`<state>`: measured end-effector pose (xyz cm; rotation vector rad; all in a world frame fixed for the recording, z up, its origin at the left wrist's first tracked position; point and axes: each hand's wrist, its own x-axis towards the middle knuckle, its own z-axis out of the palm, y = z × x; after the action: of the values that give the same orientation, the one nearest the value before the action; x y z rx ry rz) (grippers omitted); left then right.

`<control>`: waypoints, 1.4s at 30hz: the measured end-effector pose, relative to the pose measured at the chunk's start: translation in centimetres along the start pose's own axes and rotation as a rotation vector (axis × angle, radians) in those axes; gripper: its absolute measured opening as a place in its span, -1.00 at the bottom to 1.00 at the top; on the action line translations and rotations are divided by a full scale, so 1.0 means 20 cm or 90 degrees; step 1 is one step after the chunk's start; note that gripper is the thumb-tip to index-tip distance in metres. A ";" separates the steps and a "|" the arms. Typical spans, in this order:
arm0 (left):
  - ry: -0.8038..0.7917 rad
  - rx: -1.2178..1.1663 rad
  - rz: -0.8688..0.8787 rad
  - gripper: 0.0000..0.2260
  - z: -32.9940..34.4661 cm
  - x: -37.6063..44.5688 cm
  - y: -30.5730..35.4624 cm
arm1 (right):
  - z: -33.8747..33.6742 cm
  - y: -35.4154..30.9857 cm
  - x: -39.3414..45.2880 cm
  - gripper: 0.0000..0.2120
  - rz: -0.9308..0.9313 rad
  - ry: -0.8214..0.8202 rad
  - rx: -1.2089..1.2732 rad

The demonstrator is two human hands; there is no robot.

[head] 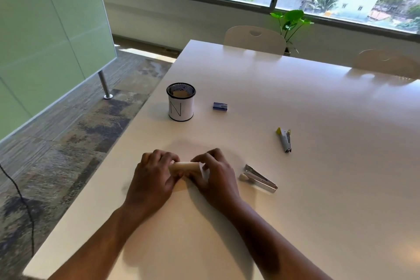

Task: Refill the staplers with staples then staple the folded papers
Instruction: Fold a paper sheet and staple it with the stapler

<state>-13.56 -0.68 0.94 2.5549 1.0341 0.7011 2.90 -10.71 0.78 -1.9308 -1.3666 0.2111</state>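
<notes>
Head view: both hands, left (151, 176) and right (216, 175), grip a rolled paper (185, 166) between them, silver stapler (258, 178) just right.

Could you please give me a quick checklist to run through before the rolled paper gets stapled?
1. Rolled white paper held at both ends by left hand and right hand: ok.
2. Silver stapler near the right hand, lying open: ok.
3. Staples loaded in it: cannot tell.
4. Small blue staple box on the white table: ok.
5. A hand free for the stapler: not ok.
</notes>
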 end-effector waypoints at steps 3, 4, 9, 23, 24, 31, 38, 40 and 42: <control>0.011 -0.111 0.020 -0.72 0.01 0.02 0.06 | -0.03 0.02 -0.05 -0.74 0.042 0.085 0.145; 0.012 -0.160 0.025 -0.70 0.02 0.03 0.08 | -0.04 0.03 -0.08 -0.73 0.061 0.098 0.205; -0.026 -0.410 -0.065 -0.57 0.07 0.07 0.19 | -0.16 0.06 -0.21 -0.61 0.136 0.089 0.398; -0.053 -0.602 -0.128 -0.90 0.14 0.01 0.22 | -0.19 0.09 -0.19 -0.76 0.187 0.167 0.434; -0.049 -0.593 -0.120 -0.88 0.14 0.00 0.22 | -0.20 0.11 -0.19 -0.79 0.179 0.177 0.419; -0.039 -0.551 -0.102 -0.87 0.14 0.00 0.22 | -0.21 0.15 -0.20 -0.87 0.183 0.159 0.457; -0.027 -0.561 -0.078 -0.86 0.13 0.00 0.23 | -0.21 0.14 -0.20 -0.84 0.173 0.085 0.488; -0.031 -0.585 -0.088 -0.85 0.13 0.01 0.23 | -0.22 0.14 -0.20 -0.80 0.157 0.068 0.494; -0.044 -0.618 -0.098 -0.84 0.12 0.01 0.22 | -0.22 0.13 -0.20 -0.77 0.145 0.073 0.498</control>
<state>-9.62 -3.81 0.84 1.6280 0.6182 0.8011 5.41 -16.71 1.00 -1.3921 -0.8027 0.6305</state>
